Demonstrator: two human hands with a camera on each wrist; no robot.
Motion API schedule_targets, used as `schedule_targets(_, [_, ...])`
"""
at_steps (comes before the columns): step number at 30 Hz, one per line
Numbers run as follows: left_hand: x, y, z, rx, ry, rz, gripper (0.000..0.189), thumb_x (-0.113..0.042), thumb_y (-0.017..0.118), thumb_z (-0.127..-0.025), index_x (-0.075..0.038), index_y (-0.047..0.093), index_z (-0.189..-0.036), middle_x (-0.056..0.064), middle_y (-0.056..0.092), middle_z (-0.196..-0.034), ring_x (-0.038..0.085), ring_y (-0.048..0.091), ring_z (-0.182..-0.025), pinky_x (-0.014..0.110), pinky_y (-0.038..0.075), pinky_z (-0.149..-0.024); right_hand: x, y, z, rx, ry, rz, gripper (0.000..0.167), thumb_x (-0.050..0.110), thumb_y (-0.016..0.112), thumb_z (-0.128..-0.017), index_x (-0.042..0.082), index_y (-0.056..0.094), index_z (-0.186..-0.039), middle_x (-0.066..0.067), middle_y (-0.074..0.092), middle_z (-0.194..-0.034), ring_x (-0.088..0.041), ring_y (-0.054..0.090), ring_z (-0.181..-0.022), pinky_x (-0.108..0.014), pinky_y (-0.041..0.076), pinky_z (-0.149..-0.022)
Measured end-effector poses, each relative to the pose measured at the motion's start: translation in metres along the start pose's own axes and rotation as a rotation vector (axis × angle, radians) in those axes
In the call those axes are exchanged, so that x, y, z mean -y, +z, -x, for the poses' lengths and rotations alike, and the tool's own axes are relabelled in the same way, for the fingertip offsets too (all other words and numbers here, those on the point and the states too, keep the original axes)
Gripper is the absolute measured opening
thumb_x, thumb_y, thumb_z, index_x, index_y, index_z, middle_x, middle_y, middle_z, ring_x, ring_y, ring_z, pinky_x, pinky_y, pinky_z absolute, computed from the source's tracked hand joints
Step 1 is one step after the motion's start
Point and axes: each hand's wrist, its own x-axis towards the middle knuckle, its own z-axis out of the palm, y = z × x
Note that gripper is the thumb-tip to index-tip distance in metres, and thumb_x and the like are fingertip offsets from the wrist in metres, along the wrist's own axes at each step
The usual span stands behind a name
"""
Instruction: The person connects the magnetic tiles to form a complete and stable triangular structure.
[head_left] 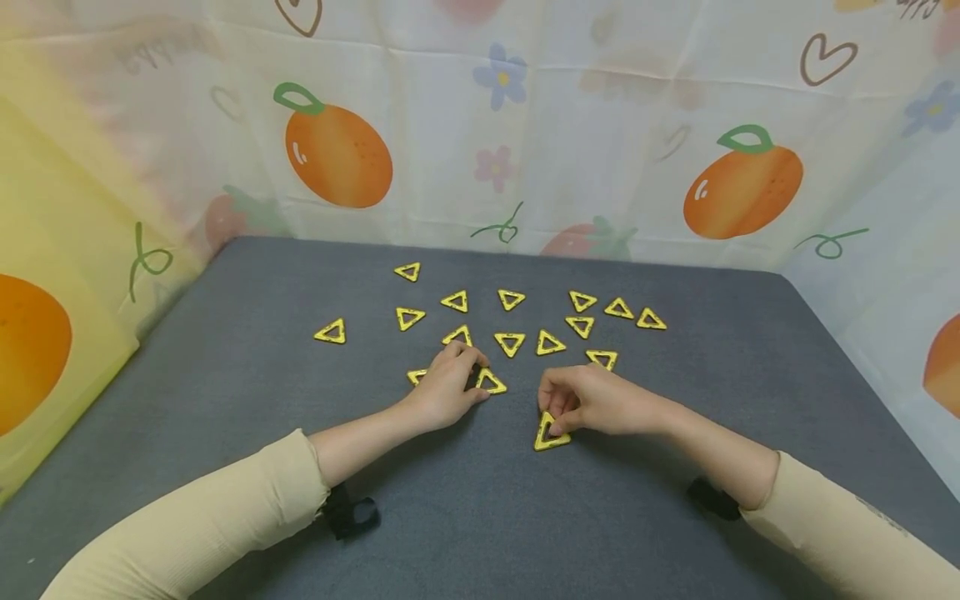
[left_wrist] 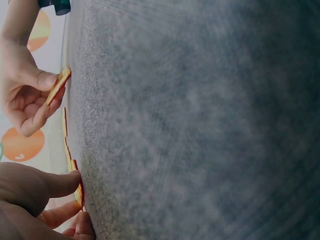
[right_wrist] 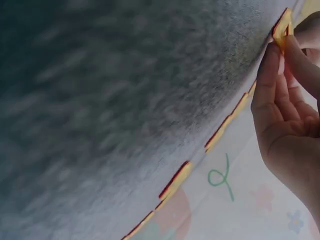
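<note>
My left hand (head_left: 447, 387) pinches a yellow hollow triangle tile (head_left: 498, 389) between thumb and fingers, low at the tabletop. In the left wrist view that tile (left_wrist: 78, 194) shows edge-on. To its right, nearer the front, my right hand (head_left: 600, 398) holds another yellow triangle tile (head_left: 552, 444) by thumb and fingertips, tilted up; the right wrist view shows this tile (right_wrist: 282, 25) with a dark red underside. A gap separates the two held tiles. Just behind the left hand, two more triangles are partly covered by it. Another triangle tile (head_left: 602, 354) lies just beyond the right hand.
Several matching triangle tiles lie scattered over the far half of the dark grey table (head_left: 480, 517), among them one at the left (head_left: 341, 332) and one at the right (head_left: 651, 325). A fruit-printed curtain (head_left: 442, 125) hangs behind the table and along both sides.
</note>
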Motion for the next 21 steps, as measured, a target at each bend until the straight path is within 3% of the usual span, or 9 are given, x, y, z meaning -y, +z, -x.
schedule_targets(10, [0.001, 0.001, 0.000, -0.025, 0.028, -0.023, 0.033, -0.013, 0.072, -0.090, -0.003, 0.061, -0.119, 0.015, 0.054, -0.115, 0.028, 0.054, -0.101, 0.043, 0.047, -0.091, 0.020, 0.005, -0.024, 0.023, -0.021, -0.139, 0.019, 0.009, 0.076, -0.086, 0.014, 0.063, -0.099, -0.002, 0.068, -0.079, -0.013, 0.066, -0.068, -0.025, 0.053, -0.062])
schedule_targets(21, [0.003, 0.000, 0.001, -0.043, 0.072, -0.032, 0.031, -0.012, 0.073, -0.089, -0.001, 0.061, -0.116, 0.016, 0.054, -0.111, 0.027, 0.053, -0.096, 0.043, 0.046, -0.088, 0.033, 0.010, -0.045, 0.033, 0.009, -0.140, 0.016, 0.006, 0.074, -0.086, 0.009, 0.064, -0.098, -0.004, 0.072, -0.078, -0.010, 0.065, -0.066, -0.025, 0.052, -0.062])
